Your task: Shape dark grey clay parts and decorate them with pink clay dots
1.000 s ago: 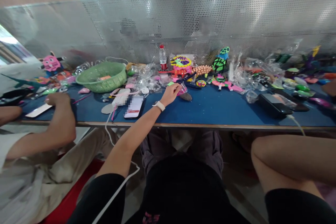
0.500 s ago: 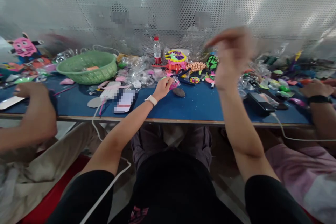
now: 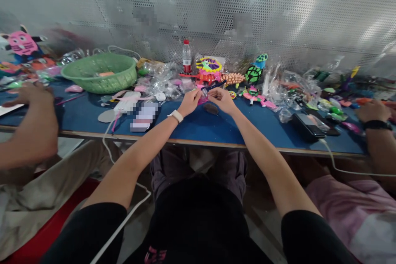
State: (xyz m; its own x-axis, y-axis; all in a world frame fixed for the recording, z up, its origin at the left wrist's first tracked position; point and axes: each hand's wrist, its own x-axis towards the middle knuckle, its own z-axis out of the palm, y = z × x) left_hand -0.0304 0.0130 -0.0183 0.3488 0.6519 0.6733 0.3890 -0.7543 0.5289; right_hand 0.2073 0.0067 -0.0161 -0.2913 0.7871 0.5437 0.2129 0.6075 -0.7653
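Between my two hands is a small clear plastic packet (image 3: 203, 97) with something pink inside. My left hand (image 3: 189, 103), with a pale band on its wrist, is closed on the packet's left side. My right hand (image 3: 222, 100) has its fingers pinched at the packet's right side. Just below them a dark grey oval piece (image 3: 210, 109) lies on the blue table (image 3: 210, 130). Behind the hands is a dark blue tool-like thing (image 3: 216, 86), partly hidden. Colourful modelled figures stand beyond it, among them an orange spiky one (image 3: 232, 78) and a yellow-and-purple one (image 3: 209, 65).
A green basket (image 3: 99, 84) stands at the left, near a phone (image 3: 144, 116) and a white corded box (image 3: 127, 103). A red-capped bottle (image 3: 186, 58) is behind. Clear wrappers (image 3: 167, 80) and a black device (image 3: 307, 126) lie about. Other people's arms reach in from both sides.
My right hand has come down from its raised, blurred position to the packet beside my left hand. The person's hand at the left has shifted; the view has turned slightly.
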